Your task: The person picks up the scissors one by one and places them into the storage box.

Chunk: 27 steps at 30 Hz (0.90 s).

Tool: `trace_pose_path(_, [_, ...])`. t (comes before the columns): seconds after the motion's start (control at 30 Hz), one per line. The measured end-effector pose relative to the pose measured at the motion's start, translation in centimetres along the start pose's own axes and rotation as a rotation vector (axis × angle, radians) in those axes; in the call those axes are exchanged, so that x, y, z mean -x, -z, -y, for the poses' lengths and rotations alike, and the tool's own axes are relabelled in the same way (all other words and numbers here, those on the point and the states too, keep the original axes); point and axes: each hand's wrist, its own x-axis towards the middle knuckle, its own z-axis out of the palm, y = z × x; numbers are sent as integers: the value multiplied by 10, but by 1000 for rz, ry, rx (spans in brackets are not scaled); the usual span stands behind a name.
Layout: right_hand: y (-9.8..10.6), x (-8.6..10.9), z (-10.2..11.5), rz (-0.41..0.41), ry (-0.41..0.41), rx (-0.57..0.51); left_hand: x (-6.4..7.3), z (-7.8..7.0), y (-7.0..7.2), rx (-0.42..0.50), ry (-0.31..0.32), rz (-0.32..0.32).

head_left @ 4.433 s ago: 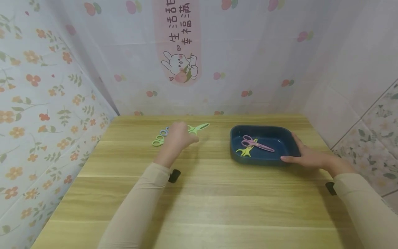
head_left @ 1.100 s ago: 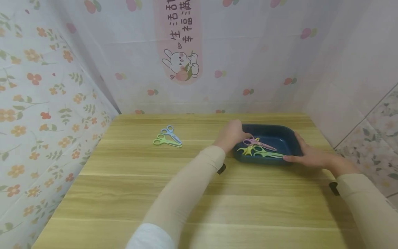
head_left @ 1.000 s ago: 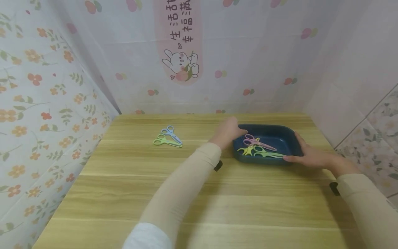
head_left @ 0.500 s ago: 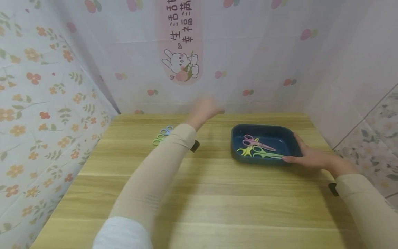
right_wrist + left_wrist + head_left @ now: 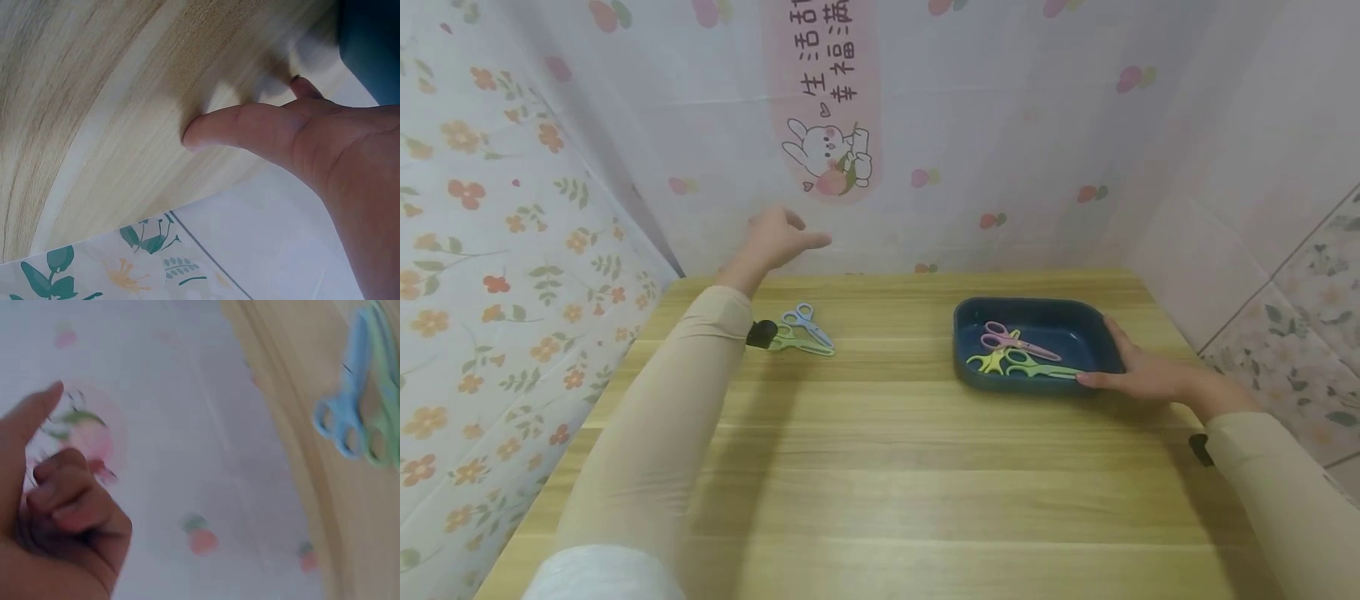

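My left hand [image 5: 775,237] is raised over the table's back left, holding nothing, its fingers loosely bent and thumb out. Below it lie blue scissors [image 5: 817,332] and light green scissors [image 5: 808,344], side by side; the wrist camera covers part of the green handles. In the left wrist view the blue scissors [image 5: 354,381] show at upper right. My right hand [image 5: 1157,379] grips the right end of a dark blue tray [image 5: 1026,386], thumb at the front rim, fingers along the outer side. Inside lie pink scissors [image 5: 1030,347], yellow scissors [image 5: 992,362] and green scissors [image 5: 1045,369], overlapping.
The wooden table [image 5: 895,483] ends at a white printed curtain [image 5: 970,133] at the back. A flowered cloth [image 5: 490,317] hangs along the left side, and a flowered wall panel [image 5: 1292,367] stands close on the right.
Green scissors from the table now lie in the tray. My left hand let them go and moved left and up, away from the tray. The right hand stays at the tray.
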Motion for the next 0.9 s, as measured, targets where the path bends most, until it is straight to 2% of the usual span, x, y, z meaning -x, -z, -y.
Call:
trace_pose_path(0.07, [0,0,0,-2,3,2,3,16,5,-1,-7,42])
trace_pose_path(0.2, [0,2,0,-3,12,10,8,53,3,-56,-77,103])
trace_pose_path(0.27, [0,3,0,-5,11,16,10,74,-3,-86,-97,142])
trace_pose_path(0.4, [-2,4,1,-3,8,1,15,117,-15,-94,-89,223])
trace_pose_path(0.5, [-2,4,2,-1,4,-2,18,143,-25,-99,-79,245])
trace_pose_path(0.7, [-1,5,4,10,-10,1,24,176,-47,-87,-25,278])
trace_pose_path(0.77, [-1,5,4,15,-12,-5,24,183,-53,-83,-34,289])
trace_pose_path(0.9, [-1,4,4,18,-16,-4,22,188,-57,-90,-103,276])
